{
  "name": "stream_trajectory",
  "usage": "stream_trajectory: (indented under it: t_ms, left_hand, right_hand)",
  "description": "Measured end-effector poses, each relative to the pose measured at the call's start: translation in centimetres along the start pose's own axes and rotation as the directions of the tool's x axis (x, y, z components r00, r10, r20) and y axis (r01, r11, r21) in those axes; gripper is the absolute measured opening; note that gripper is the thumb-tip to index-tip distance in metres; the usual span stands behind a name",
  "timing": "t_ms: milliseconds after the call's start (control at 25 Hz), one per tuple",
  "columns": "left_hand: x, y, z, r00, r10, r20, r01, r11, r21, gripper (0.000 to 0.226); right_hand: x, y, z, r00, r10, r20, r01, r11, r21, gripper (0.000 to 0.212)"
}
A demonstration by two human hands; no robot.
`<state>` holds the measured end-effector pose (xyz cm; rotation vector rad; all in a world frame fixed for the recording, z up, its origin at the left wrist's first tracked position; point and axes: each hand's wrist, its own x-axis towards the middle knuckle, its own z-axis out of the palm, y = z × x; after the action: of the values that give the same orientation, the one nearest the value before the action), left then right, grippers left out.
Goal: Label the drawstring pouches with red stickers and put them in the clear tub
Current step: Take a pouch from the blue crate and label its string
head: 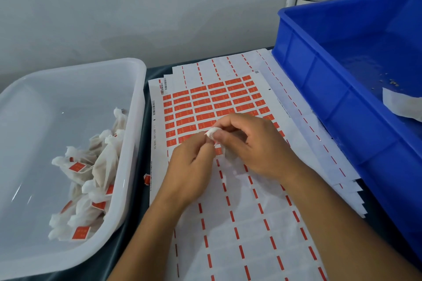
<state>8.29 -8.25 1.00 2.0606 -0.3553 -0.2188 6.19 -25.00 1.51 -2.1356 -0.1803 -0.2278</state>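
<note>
While two hands pinch it, one pouch [211, 133] over one sticker sheet [219, 102].

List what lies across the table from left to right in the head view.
clear tub holding labelled pouches → loose red sticker on the dark table → sticker sheet, with both hands over it → blue crate.
</note>
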Motion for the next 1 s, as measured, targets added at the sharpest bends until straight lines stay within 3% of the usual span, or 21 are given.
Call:
stream_trajectory:
  t_ms: [80,160,280,440,800,1000]
  left_hand:
    - [0.1,0.4,-0.5,0.983,-0.15,0.102,0.168,0.966,-0.197,0.039]
    - [0.0,0.7,-1.0,0.941,-0.251,0.228,0.33,0.835,-0.44,0.019]
    - [0.1,0.8,-1.5,0.919,-0.237,0.315,0.392,0.638,-0.663,0.012]
    - [0.3,1.0,-1.9,0.906,-0.199,0.374,0.423,0.476,-0.771,0.019]
    - [0.2,0.8,-1.7,0.903,-0.199,0.381,0.42,0.594,-0.686,0.012]
    - [0.3,0.8,-1.4,0.912,-0.182,0.368,0.401,0.589,-0.702,0.011]
  right_hand:
    - [0.1,0.0,-0.2,0.999,-0.044,-0.015,0.043,0.997,-0.062,0.035]
    - [0.2,0.1,-0.5,0.997,-0.072,-0.01,0.071,0.992,-0.107,0.038]
    - [0.2,0.3,-0.9,0.997,-0.071,0.04,0.075,0.99,-0.121,0.041]
    - [0.1,0.4,-1.0,0.993,-0.046,0.109,0.066,0.98,-0.186,0.05]
    - [0.4,1.4,-1.2,0.999,-0.046,-0.014,0.038,0.928,-0.37,0.044]
    - [0.4,1.5,-0.8,1.0,0.004,-0.015,-0.01,0.93,-0.368,0.033]
